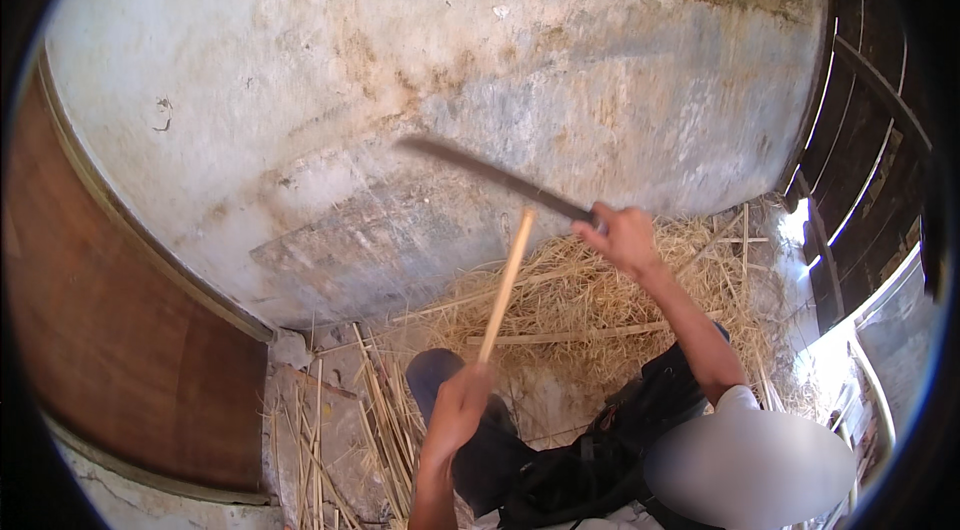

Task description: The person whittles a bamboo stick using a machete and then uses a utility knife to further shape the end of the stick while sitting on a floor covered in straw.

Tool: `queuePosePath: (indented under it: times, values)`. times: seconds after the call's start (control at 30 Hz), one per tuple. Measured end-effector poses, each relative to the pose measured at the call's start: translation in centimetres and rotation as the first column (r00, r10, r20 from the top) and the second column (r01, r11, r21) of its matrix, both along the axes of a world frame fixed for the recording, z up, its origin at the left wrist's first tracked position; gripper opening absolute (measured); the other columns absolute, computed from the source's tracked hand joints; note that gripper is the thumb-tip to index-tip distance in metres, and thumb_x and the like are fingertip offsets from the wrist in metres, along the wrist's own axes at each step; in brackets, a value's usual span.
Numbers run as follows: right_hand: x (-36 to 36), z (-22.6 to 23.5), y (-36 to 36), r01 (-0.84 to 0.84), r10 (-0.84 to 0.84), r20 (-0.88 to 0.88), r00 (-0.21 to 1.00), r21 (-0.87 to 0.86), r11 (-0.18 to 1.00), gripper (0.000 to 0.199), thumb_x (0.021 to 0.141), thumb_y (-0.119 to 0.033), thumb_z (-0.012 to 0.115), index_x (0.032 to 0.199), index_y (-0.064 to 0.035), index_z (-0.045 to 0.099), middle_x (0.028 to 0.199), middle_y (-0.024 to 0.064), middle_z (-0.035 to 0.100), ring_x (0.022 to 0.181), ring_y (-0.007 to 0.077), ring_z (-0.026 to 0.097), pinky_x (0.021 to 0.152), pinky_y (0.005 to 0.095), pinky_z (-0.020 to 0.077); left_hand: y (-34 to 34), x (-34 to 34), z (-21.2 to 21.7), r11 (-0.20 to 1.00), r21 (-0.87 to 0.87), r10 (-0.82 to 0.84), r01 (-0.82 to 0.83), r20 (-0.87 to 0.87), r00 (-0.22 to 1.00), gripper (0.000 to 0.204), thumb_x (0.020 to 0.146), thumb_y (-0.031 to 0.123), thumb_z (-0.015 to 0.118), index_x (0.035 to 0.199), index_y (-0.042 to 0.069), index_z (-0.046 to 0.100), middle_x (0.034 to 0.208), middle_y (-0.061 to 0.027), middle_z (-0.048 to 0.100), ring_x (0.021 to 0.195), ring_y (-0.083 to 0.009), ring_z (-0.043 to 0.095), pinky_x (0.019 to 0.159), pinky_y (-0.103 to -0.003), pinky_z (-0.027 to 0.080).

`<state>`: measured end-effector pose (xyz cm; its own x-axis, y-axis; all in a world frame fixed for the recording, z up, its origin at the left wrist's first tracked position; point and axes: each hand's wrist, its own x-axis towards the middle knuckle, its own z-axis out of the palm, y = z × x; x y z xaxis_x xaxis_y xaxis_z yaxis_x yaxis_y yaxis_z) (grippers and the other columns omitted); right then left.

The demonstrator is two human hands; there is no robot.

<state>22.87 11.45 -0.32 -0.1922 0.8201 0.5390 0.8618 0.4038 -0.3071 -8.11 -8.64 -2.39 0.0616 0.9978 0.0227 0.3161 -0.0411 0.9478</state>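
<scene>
My right hand [628,238] is closed round the handle of a machete. Its long dark blade [490,173] points up and to the left, in front of the wall. Lower and to the left, my left hand [464,396] grips the bottom end of a pale bamboo strip [507,285]. The strip stands nearly upright, leaning a little right, with its top end just below the blade. From this angle I cannot tell whether blade and strip touch.
A heap of straw-like shavings [590,275] lies ahead of my knees against a stained wall [400,50]. Several long thin strips [385,420] lie on the floor at left. A brown wooden door panel [130,320] stands far left, dark slatted boards [860,110] at right.
</scene>
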Motion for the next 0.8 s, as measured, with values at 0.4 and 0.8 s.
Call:
queuePosePath:
  times: [0.4,0.8]
  values:
    - [-1.4,1.1,-3.1,0.088,-0.152,-0.369,0.917,-0.186,0.979,0.053,0.097,-0.057,0.064,0.087,-0.0048,0.070,0.057,0.0117,0.061,0.054,0.0340,0.066,0.056,0.0434,0.0540,-1.3,2.0,3.6,0.951,0.250,0.249,-0.184,-0.261,0.933,0.025,0.106,0.019,0.056,0.094,-0.002,0.063,0.060,-0.0115,0.048,0.051,-0.0162,0.043,0.051,-0.034,0.036]
    - [-3.9,1.6,-8.4,-0.254,0.257,-0.007,0.966,0.133,0.958,0.054,0.088,-0.063,0.071,0.079,-0.0111,0.062,0.051,0.0038,0.054,0.046,0.0274,0.062,0.046,0.0402,0.0498,-1.2,2.3,2.9,0.863,0.436,0.348,-0.254,-0.149,0.926,0.024,0.092,0.006,0.076,0.112,-0.008,0.074,0.069,-0.0117,0.066,0.060,-0.0073,0.052,0.054,-0.027,0.040]
